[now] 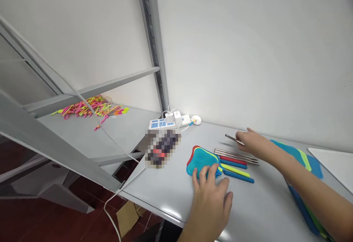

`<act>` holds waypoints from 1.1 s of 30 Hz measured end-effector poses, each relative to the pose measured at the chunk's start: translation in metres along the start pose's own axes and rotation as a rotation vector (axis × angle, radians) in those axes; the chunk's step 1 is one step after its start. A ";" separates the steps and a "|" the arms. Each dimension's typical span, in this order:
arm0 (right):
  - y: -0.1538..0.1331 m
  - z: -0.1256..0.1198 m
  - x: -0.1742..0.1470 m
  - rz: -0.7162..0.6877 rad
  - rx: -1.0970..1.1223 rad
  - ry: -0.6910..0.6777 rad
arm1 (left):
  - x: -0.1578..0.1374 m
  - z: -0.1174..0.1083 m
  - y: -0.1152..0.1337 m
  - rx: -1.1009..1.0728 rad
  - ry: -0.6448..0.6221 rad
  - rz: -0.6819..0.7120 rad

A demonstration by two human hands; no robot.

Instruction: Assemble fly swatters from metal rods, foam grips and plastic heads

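Thin metal rod (231,138) pinched at one end in right hand (252,144), lifted just off worktop (171,183) toward its back edge, free end pointing left. Looks stiff, light, smooth and likely slippery; narrow, so fingertip pinch near the end suits it, though a grip closer to mid-length would probably steady it better. Fingers closed on rod, thumb side hidden, so exact contact unclear.

Just in front of that hand, bundle of similar metal rods (235,155) lying flat, roughly parallel to the front edge. Touching or just beside them, coloured handles (237,168) in red, blue, yellow-green, side by side. Mesh swatter heads (202,159) stacked at left end of handles, blue on top, red and yellow rims showing; thin, probably flexible plastic, light.

Left hand (211,194) flat, palm down, fingertips pressing near edge of mesh stack, not closed around anything.

Further stack of mesh pieces (302,159) under and behind right forearm, toward right edge. Power strip (168,121) with plugs and white cable at back left corner. Blurred object (162,148) near left edge. Pile of pink and yellow plastic bits (88,109) on neighbouring shelf, well apart.
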State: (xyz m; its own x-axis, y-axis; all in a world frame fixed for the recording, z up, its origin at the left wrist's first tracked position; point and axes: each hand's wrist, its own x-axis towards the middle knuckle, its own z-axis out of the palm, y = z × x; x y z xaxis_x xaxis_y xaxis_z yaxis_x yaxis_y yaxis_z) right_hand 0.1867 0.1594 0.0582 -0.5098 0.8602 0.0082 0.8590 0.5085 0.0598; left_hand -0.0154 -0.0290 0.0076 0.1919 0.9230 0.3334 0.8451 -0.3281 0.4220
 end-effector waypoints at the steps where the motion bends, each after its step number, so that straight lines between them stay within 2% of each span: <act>1: 0.003 -0.007 -0.006 0.025 -0.020 0.035 | 0.003 0.000 0.002 0.020 -0.023 0.011; 4: 0.005 -0.033 -0.034 0.118 -0.027 0.244 | 0.014 0.003 0.008 0.083 -0.092 0.087; 8: -0.009 -0.064 -0.089 0.258 0.189 0.603 | 0.027 0.008 0.018 0.155 -0.131 0.184; 10: -0.019 -0.066 -0.119 0.324 0.270 0.710 | 0.027 0.009 0.022 0.166 -0.123 0.215; 13: -0.031 -0.048 -0.159 0.415 0.330 0.819 | 0.020 0.008 0.027 0.142 -0.074 0.222; 15: -0.036 -0.026 -0.184 0.445 0.372 0.806 | 0.015 0.010 0.030 0.113 -0.041 0.210; 18: -0.043 0.004 -0.218 0.429 0.430 0.695 | 0.008 0.016 0.034 0.027 -0.039 0.223; 20: -0.048 0.015 -0.237 0.406 0.456 0.610 | 0.002 0.016 0.036 -0.043 -0.053 0.245; 22: -0.057 0.015 -0.252 0.366 0.475 0.540 | -0.006 0.008 0.036 -0.093 -0.064 0.260; 25: -0.077 0.004 -0.264 0.268 0.513 0.487 | -0.026 -0.018 0.030 -0.207 -0.082 0.224; 29: -0.112 -0.012 -0.261 0.092 0.568 0.458 | -0.057 -0.056 0.015 -0.504 -0.109 0.064; 33: -0.135 -0.012 -0.258 0.007 0.583 0.407 | -0.074 -0.078 -0.001 -0.606 -0.054 -0.012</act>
State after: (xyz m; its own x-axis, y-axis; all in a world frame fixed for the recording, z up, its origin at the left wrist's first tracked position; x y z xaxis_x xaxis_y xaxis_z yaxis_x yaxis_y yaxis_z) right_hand 0.2011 -0.1316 0.0599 -0.3838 0.8390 0.3857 0.6898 0.5382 -0.4843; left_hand -0.0693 -0.1129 0.0483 0.2226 0.9309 0.2897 0.4157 -0.3594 0.8355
